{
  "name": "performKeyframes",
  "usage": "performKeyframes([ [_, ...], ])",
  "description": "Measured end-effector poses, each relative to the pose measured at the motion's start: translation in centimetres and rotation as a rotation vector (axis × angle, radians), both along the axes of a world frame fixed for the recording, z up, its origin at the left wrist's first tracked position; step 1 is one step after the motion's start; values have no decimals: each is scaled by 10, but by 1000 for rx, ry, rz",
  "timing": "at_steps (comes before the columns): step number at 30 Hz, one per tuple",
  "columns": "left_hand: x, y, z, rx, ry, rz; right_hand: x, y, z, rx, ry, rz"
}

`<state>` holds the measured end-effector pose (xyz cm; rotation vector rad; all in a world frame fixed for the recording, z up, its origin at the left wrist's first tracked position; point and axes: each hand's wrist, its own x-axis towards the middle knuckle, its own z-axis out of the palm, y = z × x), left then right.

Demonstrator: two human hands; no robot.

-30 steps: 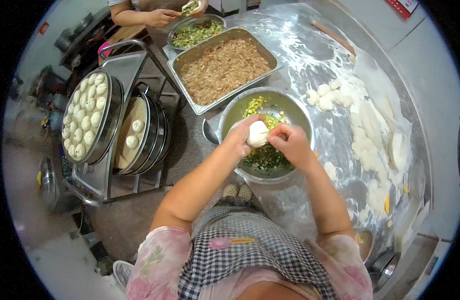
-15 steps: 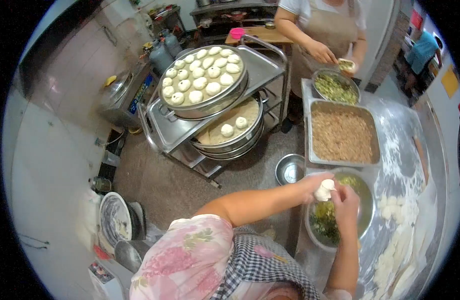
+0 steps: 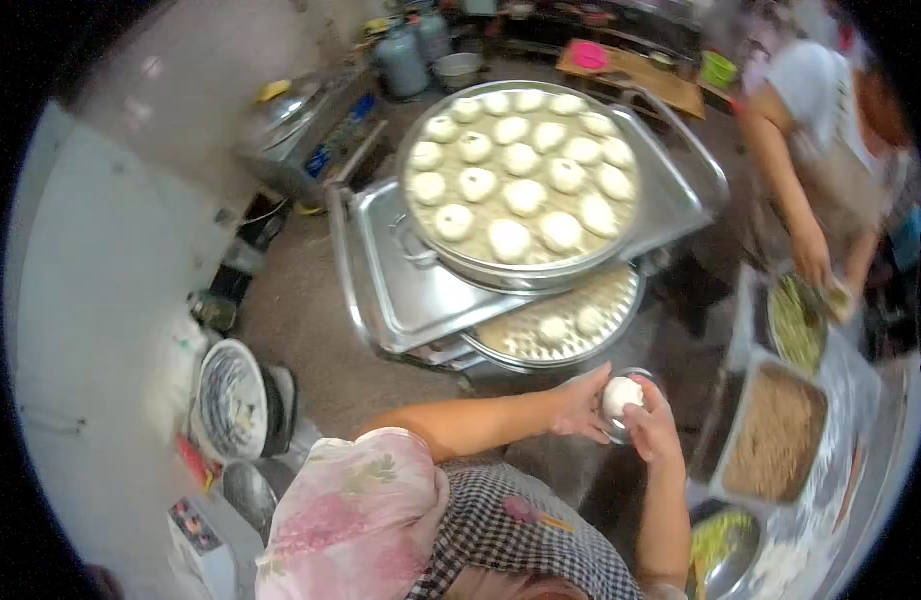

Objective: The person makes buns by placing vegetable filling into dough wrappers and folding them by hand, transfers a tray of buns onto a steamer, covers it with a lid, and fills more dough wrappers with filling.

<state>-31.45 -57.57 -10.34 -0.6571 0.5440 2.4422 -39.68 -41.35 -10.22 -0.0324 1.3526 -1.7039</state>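
A round white dough bun (image 3: 621,397) is in the fingers of my right hand (image 3: 657,428), which grips it from the right. My left hand (image 3: 583,404) is open just left of the bun, its fingers and thumb apart. Partly hidden behind the bun is a small metal bowl (image 3: 638,375). Ahead of my hands, a large round steamer tray (image 3: 421,235) carries several white buns (image 3: 524,197). Below it, a second steamer (image 3: 629,318) holds two buns (image 3: 553,330) on a perforated base.
The steamers sit on a metal rack (image 3: 381,290). At right are a pan of brown filling (image 3: 776,435), a bowl of green filling (image 3: 799,325) and another metal bowl (image 3: 736,565). A co-worker (image 3: 821,130) stands beyond them. A white tub (image 3: 231,400) is at left.
My hands and the bun have moved left, away from the filling bowl on the worktop. My left hand has opened from around the bun. The view has turned left toward the rack.
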Motion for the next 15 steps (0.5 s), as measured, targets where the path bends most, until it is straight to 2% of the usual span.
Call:
performKeyframes([
  [2, 10, -37, -4, -56, -139, 80, -23, -41, -25, 25, -17, 15],
  [4, 39, -71, -56, 21, -7, 109, -45, -66, -52, 66, 11, 28],
  [5, 47, -90, -33, -48, -85, 119, -52, -85, -47, 62, 74, -9],
  [6, 61, -107, -43, -51, -74, 150, -68, -94, -55, 38, 110, 57],
  [7, 74, -122, -49, -73, -94, 187, -77, -111, -55, 147, 182, 6],
  [8, 86, -128, -57, -110, -96, 184, -84, -115, -59, 176, 283, -40],
  [10, 106, -147, -62, -147, -199, 213, -108, -136, -79, 438, 791, 34],
  [13, 134, -160, -70, -179, -291, 210, -120, -170, -106, 696, 1038, 25],
  [15, 155, -163, -67, -182, -271, 174, -129, -177, -154, 656, 1215, 130],
])
